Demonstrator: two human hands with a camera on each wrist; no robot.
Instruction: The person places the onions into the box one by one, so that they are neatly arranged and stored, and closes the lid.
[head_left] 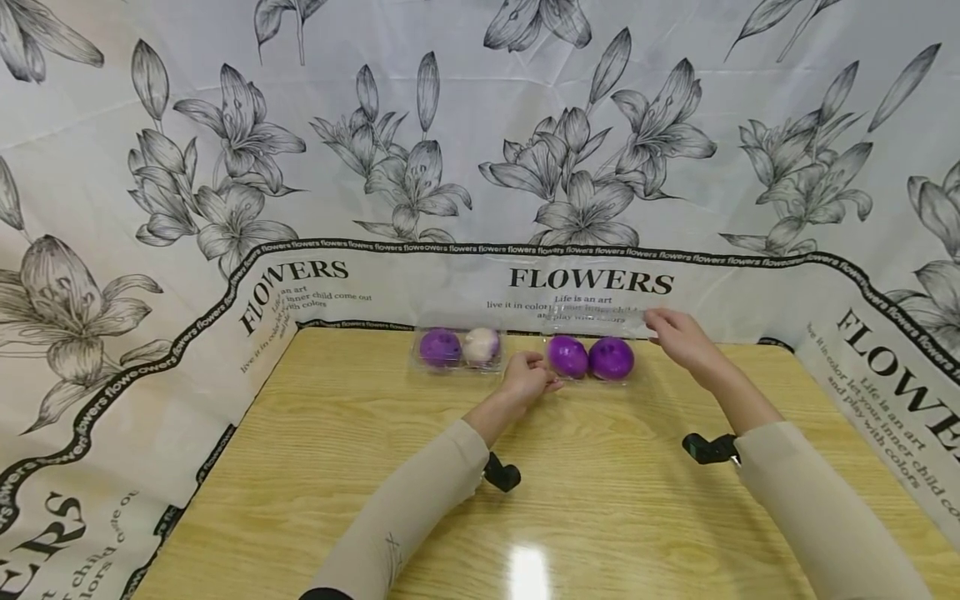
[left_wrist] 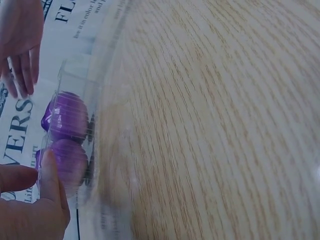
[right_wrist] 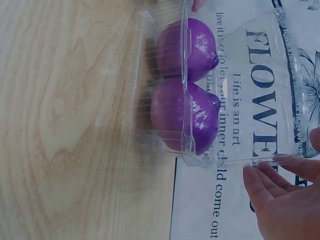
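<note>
A clear plastic clamshell container [head_left: 628, 379] holds two purple onions [head_left: 611, 359] at the back of the table, its lid [right_wrist: 280, 100] raised against the printed cloth. My left hand [head_left: 525, 379] is at the container's left end. In the left wrist view its thumb and index finger pinch the rim beside the nearer onion [left_wrist: 69, 162]. My right hand [head_left: 682, 337] holds the right edge of the raised lid, thumb apart from the fingers [right_wrist: 260, 190]. Glare on the clear plastic partly hides the contact of both hands.
A second clear container [head_left: 415, 367], to the left, holds a purple onion [head_left: 439, 347] and a paler, partly white one [head_left: 481, 345]. Floral cloth [head_left: 420, 283] walls the wood-grain table [head_left: 337, 467] at back and sides. Black wrist mounts [head_left: 708, 448] stick out below both sleeves.
</note>
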